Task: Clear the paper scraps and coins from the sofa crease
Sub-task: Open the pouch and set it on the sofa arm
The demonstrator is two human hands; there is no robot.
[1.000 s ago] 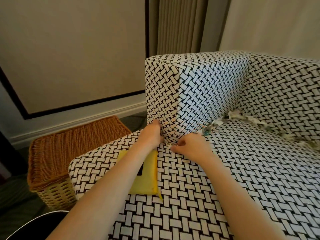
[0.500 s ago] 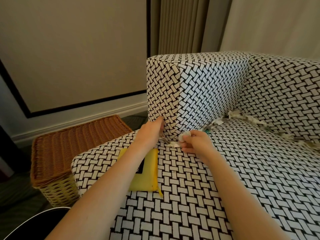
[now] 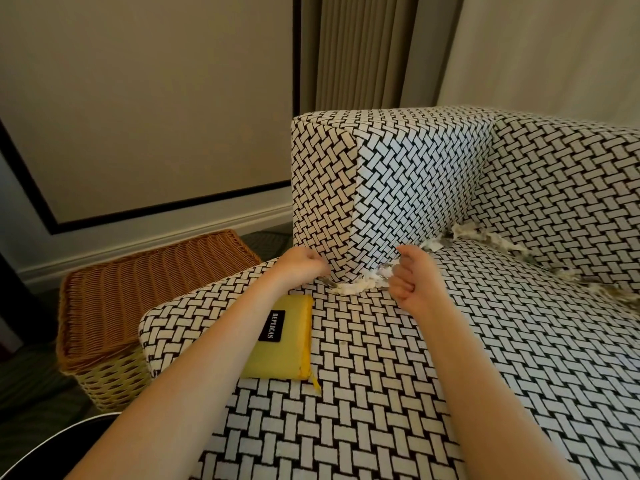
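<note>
At the armrest (image 3: 388, 188) base, paper scraps (image 3: 356, 287) lie between the left hand (image 3: 301, 268) and curled right hand (image 3: 412, 278); a yellow pouch (image 3: 280, 344) lies nearer.

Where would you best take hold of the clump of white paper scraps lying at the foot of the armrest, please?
Probably pinch the clump of white paper scraps at its near, raised edge, coming from the seat side with the right hand. It lies in a flat strip along the crease under the armrest, so the far edge is tucked in; only the front lies open. The left hand is beside its left end.
</note>
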